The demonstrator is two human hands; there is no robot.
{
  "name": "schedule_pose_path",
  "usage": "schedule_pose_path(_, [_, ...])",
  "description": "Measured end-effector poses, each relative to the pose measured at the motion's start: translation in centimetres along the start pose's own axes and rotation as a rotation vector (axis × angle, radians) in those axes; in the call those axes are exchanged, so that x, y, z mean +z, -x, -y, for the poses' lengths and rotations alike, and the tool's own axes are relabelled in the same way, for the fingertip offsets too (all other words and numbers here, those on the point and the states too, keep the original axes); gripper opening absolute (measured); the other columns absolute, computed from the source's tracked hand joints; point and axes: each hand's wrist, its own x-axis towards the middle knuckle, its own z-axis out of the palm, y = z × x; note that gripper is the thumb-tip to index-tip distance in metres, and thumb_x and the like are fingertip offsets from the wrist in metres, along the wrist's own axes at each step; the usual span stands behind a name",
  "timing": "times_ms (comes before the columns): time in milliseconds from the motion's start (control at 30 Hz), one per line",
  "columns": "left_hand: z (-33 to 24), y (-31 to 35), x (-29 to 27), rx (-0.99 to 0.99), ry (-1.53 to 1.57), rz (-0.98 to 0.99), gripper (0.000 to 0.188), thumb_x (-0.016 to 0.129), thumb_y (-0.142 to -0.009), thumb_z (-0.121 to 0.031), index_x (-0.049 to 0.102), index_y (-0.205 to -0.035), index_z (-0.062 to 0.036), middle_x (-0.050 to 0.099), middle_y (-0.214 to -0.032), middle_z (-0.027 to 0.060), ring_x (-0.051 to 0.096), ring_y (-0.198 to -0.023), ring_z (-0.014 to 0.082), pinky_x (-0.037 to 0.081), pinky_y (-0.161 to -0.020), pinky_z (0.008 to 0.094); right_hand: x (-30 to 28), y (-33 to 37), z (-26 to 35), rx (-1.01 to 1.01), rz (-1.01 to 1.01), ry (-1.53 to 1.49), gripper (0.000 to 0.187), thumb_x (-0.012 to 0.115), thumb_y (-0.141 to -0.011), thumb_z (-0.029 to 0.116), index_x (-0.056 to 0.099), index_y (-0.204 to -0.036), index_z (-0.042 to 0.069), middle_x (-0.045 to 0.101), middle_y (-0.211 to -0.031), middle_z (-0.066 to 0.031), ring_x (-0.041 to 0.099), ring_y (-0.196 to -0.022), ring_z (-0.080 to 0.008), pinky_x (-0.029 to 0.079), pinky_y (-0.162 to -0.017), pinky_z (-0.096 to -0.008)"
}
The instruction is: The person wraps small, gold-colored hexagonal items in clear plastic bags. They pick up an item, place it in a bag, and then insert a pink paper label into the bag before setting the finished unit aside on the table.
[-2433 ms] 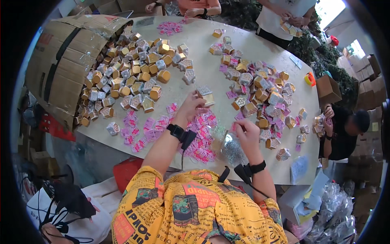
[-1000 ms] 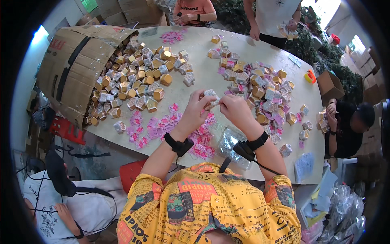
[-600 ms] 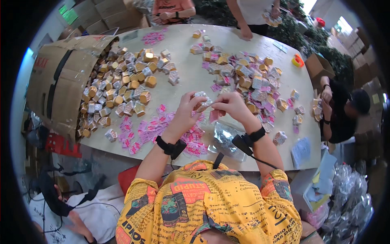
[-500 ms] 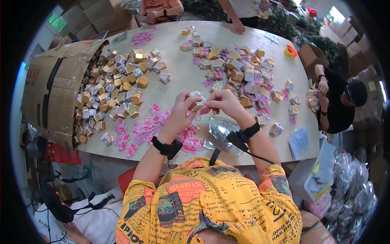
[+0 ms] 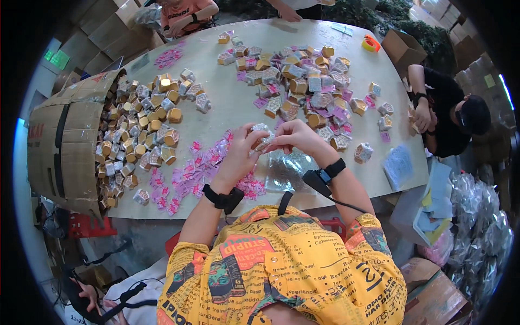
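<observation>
Glittery silver box (image 5: 262,130) sits pinched in my left hand (image 5: 238,149), inward from the surface's (image 5: 222,111) near edge, while my right hand (image 5: 299,137), apart seconds ago, now pinches at its side, so both work it.

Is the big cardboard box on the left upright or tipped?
Tipped: the cardboard box lies on its side, its open mouth facing the gold-and-silver pieces.

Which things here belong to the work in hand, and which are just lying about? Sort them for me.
Work in hand:
Left hand, holding a glittery faceted piece
Right hand, fingers at the piece
Likely loose pieces by the carton, and pink packets

Seemingly just lying about:
Orange-and-yellow tape roll
Pale blue bundle
Open brown box
</observation>
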Motion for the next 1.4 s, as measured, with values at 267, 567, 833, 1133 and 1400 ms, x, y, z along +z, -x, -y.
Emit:
schedule_pose_path(267, [0.2, 0.0, 2.3, -0.08, 0.02, 0.113, 0.056, 0.067, -0.07, 0.002, 0.051, -0.122, -0.01, 0.042, -0.125, 0.018, 0.044, -0.116, 0.0355, 0.041, -0.097, 0.0391, -1.3, 0.3, -2.7, 0.073, -0.056, 0.126, 0.016, 0.068, -0.077, 0.014, 0.063, -0.071, 0.0, 0.058, -0.057, -0.004, 0.054, -0.046, -0.0096, 0.04, -0.043, -0.0229])
schedule_pose_path(567, [-1.0, -1.0, 4.5, -0.043, -0.005, 0.227, 0.066, 0.069, -0.073, -0.008, 0.041, -0.133, -0.0065, 0.043, -0.131, 0.0176, 0.04, -0.124, 0.0341, 0.033, -0.103, 0.0401, -15.1, 6.6, -3.6, -0.244, -0.854, 0.755, 0.042, 0.075, -0.069, 0.02, 0.062, -0.102, -0.002, 0.057, -0.107, -0.0207, 0.061, -0.095, -0.0287, 0.05, -0.082, -0.037])
schedule_pose_path(833, [2.2, 3.0, 3.4, -0.218, -0.052, 0.147, 0.056, 0.067, -0.072, -0.006, 0.049, -0.125, -0.0044, 0.047, -0.126, 0.0164, 0.043, -0.121, 0.0315, 0.035, -0.101, 0.0377, -17.2, 15.9, -19.2, 0.341, -0.989, -0.207, 0.108, 0.081, -0.064, 0.022, 0.009, -0.143, 0.008, 0.039, -0.129, -0.0211, 0.06, -0.092, -0.0333, 0.053, -0.07, -0.0359])
schedule_pose_path(1133, [0.3, 3.0, 4.1, -0.313, -0.071, 0.153, 0.043, 0.066, -0.075, -0.009, 0.055, -0.116, -0.0035, 0.049, -0.122, 0.0158, 0.046, -0.117, 0.0329, 0.036, -0.1, 0.0385, -16.4, 8.3, -14.4, -0.264, -0.858, 1.142, 0.058, 0.064, -0.078, 0.018, 0.043, -0.132, 0.021, 0.035, -0.135, -0.0178, 0.031, -0.129, -0.0353, 0.029, -0.103, -0.0529])
schedule_pose_path(1400, [-1.0, 4.7, 5.9, -0.404, -0.057, 0.159, 0.042, 0.068, -0.074, -0.009, 0.057, -0.114, -0.0026, 0.049, -0.121, 0.0176, 0.048, -0.114, 0.0339, 0.04, -0.096, 0.037, -17.5, 4.0, -11.9, -0.196, -0.103, 1.695, 0.039, 0.05, -0.089, 0.031, 0.05, -0.128, 0.031, 0.034, -0.141, -0.0135, 0.027, -0.134, -0.0327, 0.025, -0.103, -0.0579])
